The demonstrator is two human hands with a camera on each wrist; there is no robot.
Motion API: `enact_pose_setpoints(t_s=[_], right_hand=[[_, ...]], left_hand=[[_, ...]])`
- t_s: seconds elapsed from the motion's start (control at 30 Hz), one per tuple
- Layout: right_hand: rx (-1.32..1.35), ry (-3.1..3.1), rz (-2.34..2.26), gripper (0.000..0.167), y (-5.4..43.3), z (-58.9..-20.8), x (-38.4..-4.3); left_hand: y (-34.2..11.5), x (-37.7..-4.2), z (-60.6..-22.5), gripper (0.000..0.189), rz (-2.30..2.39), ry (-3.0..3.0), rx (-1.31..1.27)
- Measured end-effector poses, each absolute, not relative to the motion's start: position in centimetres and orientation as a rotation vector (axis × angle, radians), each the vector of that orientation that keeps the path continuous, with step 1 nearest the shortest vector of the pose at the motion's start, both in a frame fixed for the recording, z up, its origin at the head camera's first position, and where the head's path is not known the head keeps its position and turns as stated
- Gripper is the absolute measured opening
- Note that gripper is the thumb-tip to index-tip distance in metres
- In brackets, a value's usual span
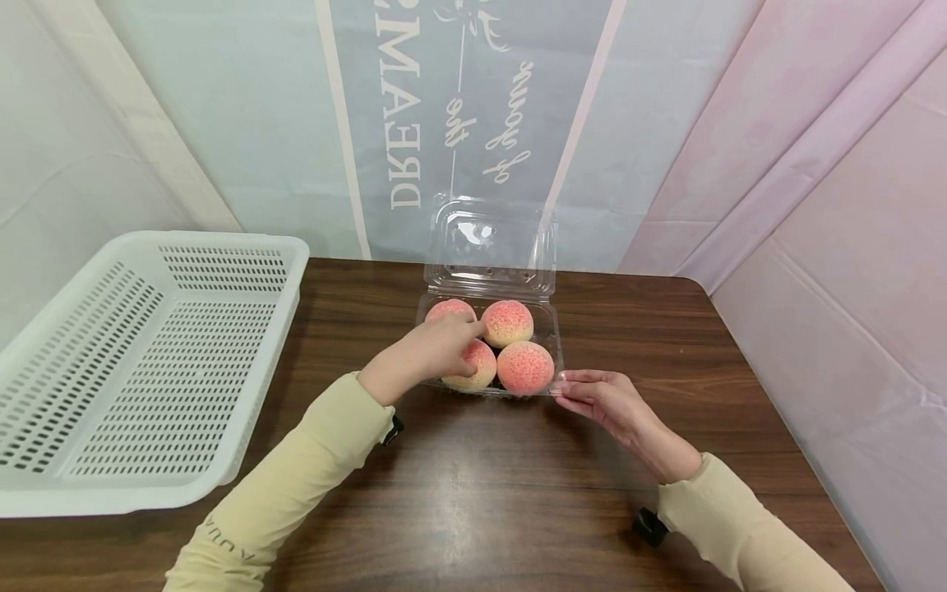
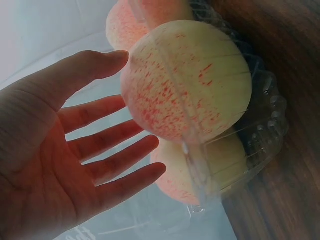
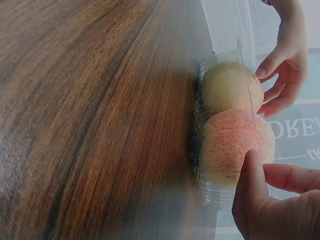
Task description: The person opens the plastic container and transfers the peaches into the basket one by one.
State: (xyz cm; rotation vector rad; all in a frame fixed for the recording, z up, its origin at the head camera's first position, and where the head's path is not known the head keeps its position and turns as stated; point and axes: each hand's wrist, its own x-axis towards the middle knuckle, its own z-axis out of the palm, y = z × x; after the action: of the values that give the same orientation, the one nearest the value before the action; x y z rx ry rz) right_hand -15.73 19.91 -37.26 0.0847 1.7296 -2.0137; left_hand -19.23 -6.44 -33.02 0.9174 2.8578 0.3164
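A clear plastic clamshell box point(image 1: 488, 238) sits on the table with its lid raised, holding several pink-and-cream peaches. My left hand point(image 1: 436, 347) reaches over the box's left half. Its fingers are spread and nearly straight, and the thumb is at the front-left peach point(image 2: 187, 82) without curling round it. At the front-right corner my right hand point(image 1: 610, 403) pinches the box's rim between thumb and fingers. Beside that hand lies the front-right peach point(image 1: 525, 367), with the back-right peach point(image 1: 507, 322) behind it. My left hand partly covers the back-left peach point(image 1: 450, 307).
A large white perforated plastic basket point(image 1: 288, 329) stands on the left of the dark wooden table point(image 1: 473, 501). Behind the box hangs a pale printed cloth point(image 1: 274, 123), close to the table's back edge. Another cloth wall point(image 1: 836, 304) borders the right side.
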Motion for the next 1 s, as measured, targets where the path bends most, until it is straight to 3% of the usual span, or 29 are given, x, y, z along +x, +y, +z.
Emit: enact_pose_setpoints(t_s=[0.57,1.0], right_hand=[[0.116,2.004,-1.857,0.049,19.4,-37.0,-15.9],[-0.045,2.45,-1.636,0.042,18.3,-37.3,-15.6]], left_hand=[[-5.6,-18.7,-34.0,0.044,0.283,2.846,0.899],[-5.1,-18.7,-34.3,0.05,0.294,2.821,0.837]])
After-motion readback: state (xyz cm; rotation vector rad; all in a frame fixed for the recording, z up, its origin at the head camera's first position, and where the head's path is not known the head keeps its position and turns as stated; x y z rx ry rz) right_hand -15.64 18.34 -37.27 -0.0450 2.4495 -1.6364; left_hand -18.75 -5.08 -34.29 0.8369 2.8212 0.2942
